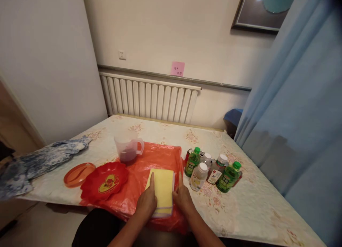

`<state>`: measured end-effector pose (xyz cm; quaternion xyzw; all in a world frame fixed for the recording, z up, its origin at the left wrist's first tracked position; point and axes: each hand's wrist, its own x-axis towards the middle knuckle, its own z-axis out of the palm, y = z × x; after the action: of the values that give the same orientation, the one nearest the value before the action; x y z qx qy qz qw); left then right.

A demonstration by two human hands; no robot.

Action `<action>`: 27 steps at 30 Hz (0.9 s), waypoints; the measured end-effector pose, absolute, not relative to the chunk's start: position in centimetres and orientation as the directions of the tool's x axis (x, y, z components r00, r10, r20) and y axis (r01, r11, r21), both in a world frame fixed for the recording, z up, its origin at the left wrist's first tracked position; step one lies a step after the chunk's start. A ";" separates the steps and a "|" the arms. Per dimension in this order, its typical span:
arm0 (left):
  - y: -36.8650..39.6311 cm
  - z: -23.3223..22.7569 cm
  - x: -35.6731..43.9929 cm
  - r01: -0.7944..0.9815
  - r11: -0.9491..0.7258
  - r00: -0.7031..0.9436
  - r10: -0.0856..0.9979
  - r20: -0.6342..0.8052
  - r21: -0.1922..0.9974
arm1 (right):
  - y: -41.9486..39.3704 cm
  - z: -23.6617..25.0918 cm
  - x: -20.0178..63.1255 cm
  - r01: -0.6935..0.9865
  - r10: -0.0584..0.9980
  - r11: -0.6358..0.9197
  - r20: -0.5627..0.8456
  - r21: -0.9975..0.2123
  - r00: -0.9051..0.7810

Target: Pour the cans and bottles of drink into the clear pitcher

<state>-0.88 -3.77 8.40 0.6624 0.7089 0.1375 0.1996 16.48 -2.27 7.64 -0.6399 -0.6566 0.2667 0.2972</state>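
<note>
A white radiator lines the pale wall, beside a blue curtain.

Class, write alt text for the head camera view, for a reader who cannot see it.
The left hand and right hand rest on either side of a yellow cloth stack on an orange plastic sheet. A red dish, a measuring jug and bottles share the table.

Colours on the table
Yellow cloth, orange plastic sheet, red plate, green-capped bottles, floral tablecloth.
</note>
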 end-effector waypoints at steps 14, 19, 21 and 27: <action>-3.7 7.8 -0.8 0.900 0.034 0.021 0.992 -0.122 0.434 | -2.5 7.3 17.0 0.749 0.996 0.080 0.023 -0.657 -0.086; -3.6 7.7 -0.5 0.901 0.030 0.023 0.993 -0.118 0.432 | -2.3 7.2 17.2 0.777 0.997 0.072 0.033 -0.626 -0.066; -3.5 7.7 -0.5 0.900 0.021 0.030 0.993 -0.110 0.435 | -2.3 7.2 17.2 0.779 0.998 0.066 0.032 -0.624 -0.058; -3.3 7.3 -0.4 0.905 0.010 0.036 0.994 -0.101 0.426 | -2.4 7.2 17.6 0.743 0.997 0.079 0.042 -0.665 -0.069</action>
<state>-0.41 -3.29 7.32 0.6937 0.6844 0.1167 0.1919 17.65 -2.43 7.20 -0.6320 -0.6882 0.2467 0.2573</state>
